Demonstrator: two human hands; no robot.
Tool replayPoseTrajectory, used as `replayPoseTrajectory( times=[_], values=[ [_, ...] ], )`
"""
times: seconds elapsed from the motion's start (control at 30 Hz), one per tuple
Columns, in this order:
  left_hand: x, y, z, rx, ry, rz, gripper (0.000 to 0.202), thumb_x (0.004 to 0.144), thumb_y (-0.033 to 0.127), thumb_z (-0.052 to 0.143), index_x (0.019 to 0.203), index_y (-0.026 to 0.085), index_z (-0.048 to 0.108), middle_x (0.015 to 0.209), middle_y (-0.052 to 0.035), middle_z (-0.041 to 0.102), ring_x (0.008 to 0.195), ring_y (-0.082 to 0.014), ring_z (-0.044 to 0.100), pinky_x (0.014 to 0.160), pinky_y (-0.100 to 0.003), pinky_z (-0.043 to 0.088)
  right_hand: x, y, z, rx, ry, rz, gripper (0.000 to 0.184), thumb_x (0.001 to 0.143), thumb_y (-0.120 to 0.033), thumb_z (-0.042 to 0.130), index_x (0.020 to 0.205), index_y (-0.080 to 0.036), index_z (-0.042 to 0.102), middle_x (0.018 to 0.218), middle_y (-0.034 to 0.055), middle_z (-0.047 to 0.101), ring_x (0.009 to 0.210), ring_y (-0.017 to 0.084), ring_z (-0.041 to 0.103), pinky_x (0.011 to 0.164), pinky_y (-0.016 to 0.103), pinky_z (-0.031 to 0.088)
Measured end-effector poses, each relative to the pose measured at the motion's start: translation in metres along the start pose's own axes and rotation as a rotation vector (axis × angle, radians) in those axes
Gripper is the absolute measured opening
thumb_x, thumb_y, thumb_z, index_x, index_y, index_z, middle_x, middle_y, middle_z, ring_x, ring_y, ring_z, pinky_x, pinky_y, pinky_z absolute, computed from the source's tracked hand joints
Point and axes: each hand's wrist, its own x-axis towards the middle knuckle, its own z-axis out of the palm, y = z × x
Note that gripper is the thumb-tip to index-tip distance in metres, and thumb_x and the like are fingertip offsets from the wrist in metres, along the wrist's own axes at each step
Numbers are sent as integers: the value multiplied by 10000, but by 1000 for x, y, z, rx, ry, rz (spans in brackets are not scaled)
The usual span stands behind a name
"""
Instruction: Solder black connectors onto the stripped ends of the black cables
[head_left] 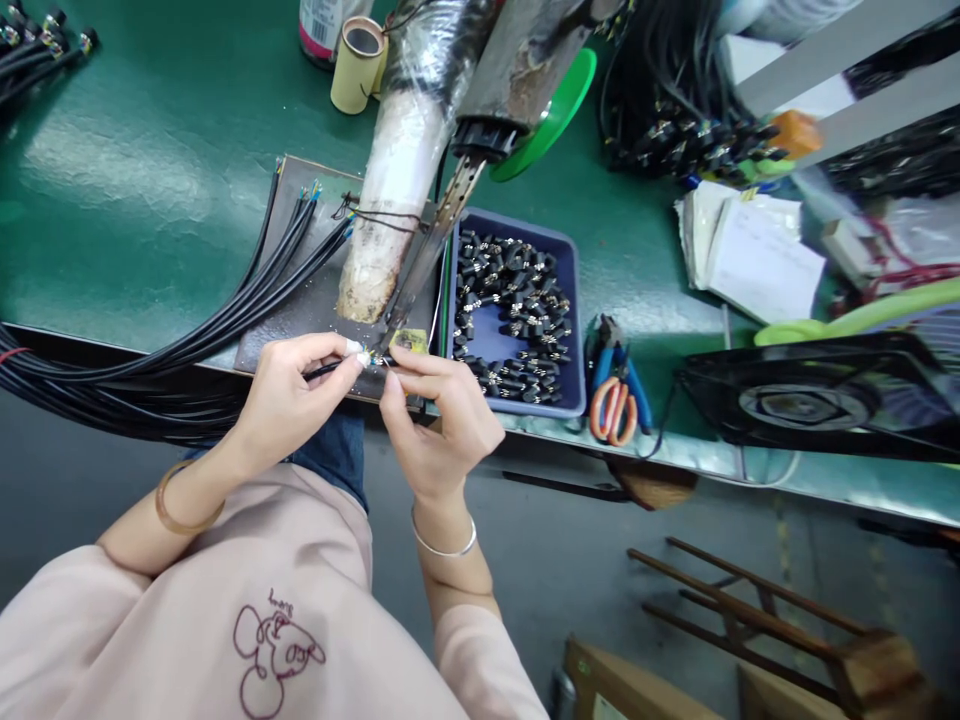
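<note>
In the head view, my left hand (304, 388) pinches the end of a black cable (321, 371), where thin coloured wires (367, 356) stick out. My right hand (442, 405) is closed beside it, thumb and fingers around a small connector, mostly hidden by the fingers, that meets the wire ends. Just above both hands, the tip of a fixed soldering iron (424, 255) points down at the wires. A yellow sponge-like piece (411, 341) lies behind my right fingers. More black cables (217, 320) with stripped coloured ends rest on a dark board (300, 262) to the left.
Right of the iron stands a blue-grey tray (517, 402) of small black connectors (517, 290). Beyond it lie cutters (615, 385) with orange and blue handles, paper sheets (757, 250) and a black fan (810, 400). A plastic-wrapped tube (397, 170) slants over the board.
</note>
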Motion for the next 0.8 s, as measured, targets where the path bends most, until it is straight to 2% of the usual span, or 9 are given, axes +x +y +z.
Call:
replayPoseTrajectory(
  times=[0.27, 0.4, 0.8],
  values=[
    [6, 6, -1, -115, -87, -58, 173, 866, 243, 621, 747, 120, 649, 680, -2, 623, 618, -87, 540, 607, -188, 457, 0, 3, 1, 38, 6, 26, 165, 844, -72, 693, 829, -220, 621, 927, 18, 786, 829, 142, 748, 751, 273, 610],
    [7, 5, -1, -103, -68, -71, 166, 856, 235, 624, 741, 117, 638, 667, 4, 605, 609, -82, 524, 599, -189, 445, -2, 5, 1, 29, 4, 9, 164, 840, -74, 700, 835, -221, 628, 943, 22, 786, 838, 149, 751, 752, 279, 615],
    [6, 10, -2, 90, -30, 62, 171, 903, 216, 595, 785, 116, 668, 696, -14, 666, 621, -102, 555, 611, -212, 456, 2, 6, 0, -30, -7, -18, 143, 849, -103, 712, 859, -232, 651, 973, 12, 777, 836, 143, 748, 752, 273, 629]
  ],
)
